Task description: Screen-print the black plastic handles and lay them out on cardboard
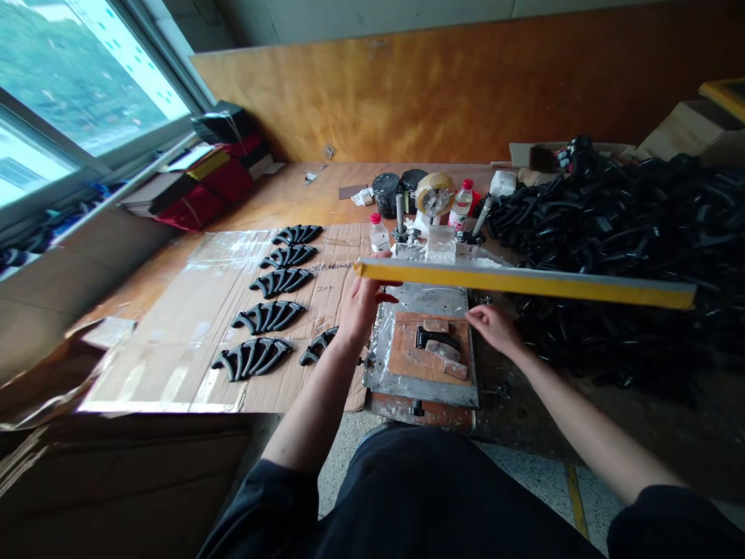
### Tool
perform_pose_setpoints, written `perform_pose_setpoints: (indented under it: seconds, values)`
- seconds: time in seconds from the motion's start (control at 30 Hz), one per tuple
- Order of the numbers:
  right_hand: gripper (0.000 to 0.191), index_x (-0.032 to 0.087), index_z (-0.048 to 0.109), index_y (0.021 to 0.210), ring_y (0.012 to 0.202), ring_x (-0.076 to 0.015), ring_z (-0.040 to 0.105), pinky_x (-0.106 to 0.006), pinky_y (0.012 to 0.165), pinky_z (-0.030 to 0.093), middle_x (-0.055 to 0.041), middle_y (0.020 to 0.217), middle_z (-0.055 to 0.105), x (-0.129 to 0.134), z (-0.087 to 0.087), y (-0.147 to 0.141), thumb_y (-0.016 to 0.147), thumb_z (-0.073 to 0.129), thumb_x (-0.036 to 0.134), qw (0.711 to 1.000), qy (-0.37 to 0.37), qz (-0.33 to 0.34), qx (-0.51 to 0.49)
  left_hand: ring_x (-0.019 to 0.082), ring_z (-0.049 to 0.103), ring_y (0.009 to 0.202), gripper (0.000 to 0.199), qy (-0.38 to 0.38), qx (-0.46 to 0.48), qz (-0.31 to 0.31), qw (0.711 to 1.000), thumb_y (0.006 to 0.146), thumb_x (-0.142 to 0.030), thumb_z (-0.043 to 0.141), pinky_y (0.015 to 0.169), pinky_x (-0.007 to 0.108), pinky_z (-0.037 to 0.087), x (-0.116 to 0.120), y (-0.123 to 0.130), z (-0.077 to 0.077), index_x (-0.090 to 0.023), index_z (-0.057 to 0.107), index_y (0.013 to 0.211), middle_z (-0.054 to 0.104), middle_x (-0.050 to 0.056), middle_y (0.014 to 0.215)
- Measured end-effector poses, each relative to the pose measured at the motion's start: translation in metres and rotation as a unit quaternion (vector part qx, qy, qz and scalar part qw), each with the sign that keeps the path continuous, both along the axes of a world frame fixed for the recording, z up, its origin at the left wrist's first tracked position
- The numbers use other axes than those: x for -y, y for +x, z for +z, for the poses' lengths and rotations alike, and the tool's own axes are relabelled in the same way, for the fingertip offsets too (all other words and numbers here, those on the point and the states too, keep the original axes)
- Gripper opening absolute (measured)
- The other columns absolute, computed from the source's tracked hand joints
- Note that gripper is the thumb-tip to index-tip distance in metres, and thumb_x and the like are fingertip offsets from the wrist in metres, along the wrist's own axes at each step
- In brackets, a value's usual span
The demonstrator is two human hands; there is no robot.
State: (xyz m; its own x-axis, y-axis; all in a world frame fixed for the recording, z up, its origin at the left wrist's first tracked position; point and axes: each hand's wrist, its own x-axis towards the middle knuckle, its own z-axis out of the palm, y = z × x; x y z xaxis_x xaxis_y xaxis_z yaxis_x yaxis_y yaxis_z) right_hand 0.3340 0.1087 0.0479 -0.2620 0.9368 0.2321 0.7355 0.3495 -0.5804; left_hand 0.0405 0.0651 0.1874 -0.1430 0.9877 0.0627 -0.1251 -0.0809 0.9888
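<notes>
My left hand [359,307] grips the left end of a long yellow-edged frame [524,283], seen nearly edge-on and raised above the work plate. One fingertip shows above the frame, others below. Under it, a curved black plastic handle [439,338] lies between clear blocks on a brown board [406,353], fixed on a grey metal plate [384,385]. At the plate's right edge is my right hand [496,328], fingers bent with tips close together; whatever they may hold is too small to make out.
Rows of black handles [253,359] lie on flat cardboard [168,341] to the left. A large heap of black handles [617,233] fills the right. Behind the plate stand red-capped bottles [462,205], a tape roll [435,194], black tubs [386,194] and metal posts [400,213].
</notes>
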Motion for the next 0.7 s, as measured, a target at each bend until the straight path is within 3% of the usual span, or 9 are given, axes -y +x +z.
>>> perform_pose_setpoints:
  seconds: [0.1, 0.17, 0.23, 0.3, 0.37, 0.4, 0.47, 0.57, 0.7]
  values:
    - [0.019, 0.016, 0.064, 0.084, 0.093, -0.0223, 0.062, -0.033, 0.084, 0.049, -0.0099, 0.094, 0.067, 0.034, -0.023, -0.041, 0.086, 0.064, 0.034, 0.989, -0.019, 0.069, 0.127, 0.018, 0.065, 0.092, 0.061, 0.004, 0.002, 0.014, 1.0, 0.091, -0.065, 0.033, 0.067, 0.026, 0.052, -0.005, 0.006, 0.004, -0.016, 0.058, 0.117, 0.069, 0.01, 0.101]
    - [0.013, 0.016, 0.06, 0.085, 0.096, -0.0255, 0.061, -0.035, 0.085, 0.046, -0.0128, 0.095, 0.066, 0.041, -0.024, -0.058, 0.09, 0.057, 0.028, 0.976, -0.047, 0.075, 0.197, 0.018, 0.065, 0.091, 0.062, -0.032, 0.003, 0.029, 0.999, 0.091, -0.065, 0.035, 0.066, 0.025, 0.051, 0.01, 0.012, -0.007, -0.016, 0.054, 0.124, 0.07, 0.011, 0.103]
    - [0.013, 0.016, 0.057, 0.087, 0.089, -0.0251, 0.061, -0.034, 0.079, 0.046, -0.0125, 0.09, 0.066, 0.043, -0.016, -0.069, 0.093, 0.051, 0.026, 0.969, -0.088, 0.071, 0.221, 0.021, 0.066, 0.089, 0.066, -0.135, 0.007, -0.034, 0.99, 0.087, -0.067, 0.042, 0.062, 0.026, 0.051, 0.037, 0.02, -0.03, -0.015, 0.054, 0.126, 0.071, 0.014, 0.103]
    - [0.013, 0.017, 0.055, 0.089, 0.086, -0.0247, 0.061, -0.033, 0.075, 0.045, -0.0114, 0.089, 0.066, 0.048, -0.003, -0.086, 0.095, 0.048, 0.027, 0.969, -0.094, 0.082, 0.211, 0.025, 0.067, 0.089, 0.071, -0.263, 0.026, -0.135, 0.955, 0.081, -0.07, 0.049, 0.06, 0.029, 0.052, 0.067, 0.028, -0.059, -0.013, 0.056, 0.123, 0.07, 0.018, 0.105]
    - [0.014, 0.018, 0.054, 0.089, 0.089, -0.0252, 0.059, -0.034, 0.076, 0.044, -0.0113, 0.091, 0.065, 0.06, 0.011, -0.114, 0.096, 0.045, 0.028, 0.974, -0.053, 0.118, 0.184, 0.026, 0.066, 0.095, 0.071, -0.318, 0.073, -0.132, 0.936, 0.079, -0.073, 0.048, 0.062, 0.03, 0.053, 0.092, 0.03, -0.087, -0.015, 0.058, 0.119, 0.068, 0.018, 0.111]
    - [0.015, 0.019, 0.055, 0.089, 0.09, -0.0254, 0.058, -0.035, 0.078, 0.044, -0.0112, 0.092, 0.064, 0.068, 0.017, -0.132, 0.096, 0.044, 0.027, 0.974, -0.025, 0.146, 0.17, 0.026, 0.066, 0.096, 0.07, -0.323, 0.095, -0.094, 0.937, 0.08, -0.074, 0.046, 0.064, 0.03, 0.053, 0.101, 0.026, -0.099, -0.015, 0.059, 0.116, 0.068, 0.018, 0.112]
    - [0.017, 0.019, 0.056, 0.089, 0.092, -0.0252, 0.057, -0.036, 0.082, 0.044, -0.0106, 0.092, 0.063, 0.081, 0.024, -0.171, 0.097, 0.043, 0.025, 0.967, 0.013, 0.212, 0.14, 0.022, 0.067, 0.09, 0.066, -0.315, 0.113, 0.004, 0.942, 0.081, -0.073, 0.043, 0.063, 0.027, 0.052, 0.111, 0.006, -0.118, -0.015, 0.059, 0.106, 0.068, 0.015, 0.104]
    - [0.017, 0.019, 0.061, 0.096, 0.099, -0.0232, 0.056, -0.034, 0.088, 0.044, -0.0085, 0.096, 0.064, 0.08, 0.021, -0.225, 0.095, 0.049, 0.032, 0.95, 0.0, 0.297, 0.095, 0.017, 0.067, 0.075, 0.058, -0.335, 0.047, 0.135, 0.932, 0.083, -0.069, 0.042, 0.055, 0.022, 0.046, 0.121, -0.052, -0.142, -0.015, 0.055, 0.101, 0.069, 0.011, 0.095]
    - [0.032, 0.016, 0.063, 0.112, 0.108, -0.0239, 0.055, -0.036, 0.095, 0.041, -0.012, 0.105, 0.066, 0.049, -0.008, -0.271, 0.095, 0.051, 0.04, 0.939, -0.085, 0.295, 0.154, 0.017, 0.066, 0.063, 0.054, -0.417, -0.169, 0.188, 0.873, 0.091, -0.06, 0.024, 0.054, 0.024, 0.044, 0.136, -0.131, -0.176, -0.014, 0.053, 0.096, 0.071, 0.011, 0.08]
